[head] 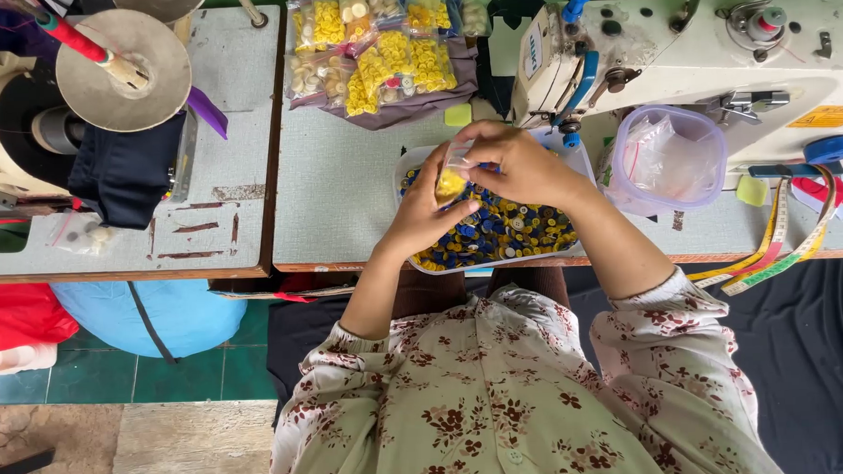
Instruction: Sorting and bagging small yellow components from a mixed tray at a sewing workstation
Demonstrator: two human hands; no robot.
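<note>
Pinching a small clear bag (453,174) of yellow buttons, both hands meet over the tray (574,249): left hand (427,213) fingers clamped low, right hand (522,161) fingers clamped on its mouth, likely so spills drop back among blue and yellow buttons. Filled bags (376,54) at 11 o'clock; tub (666,158) at 3 o'clock on desk (335,203).

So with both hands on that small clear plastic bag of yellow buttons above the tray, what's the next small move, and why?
Probably pinch the small clear plastic bag of yellow buttons shut: left hand supports it, right hand grips its top, and filled bags lie beyond the tray of mixed buttons.
</note>
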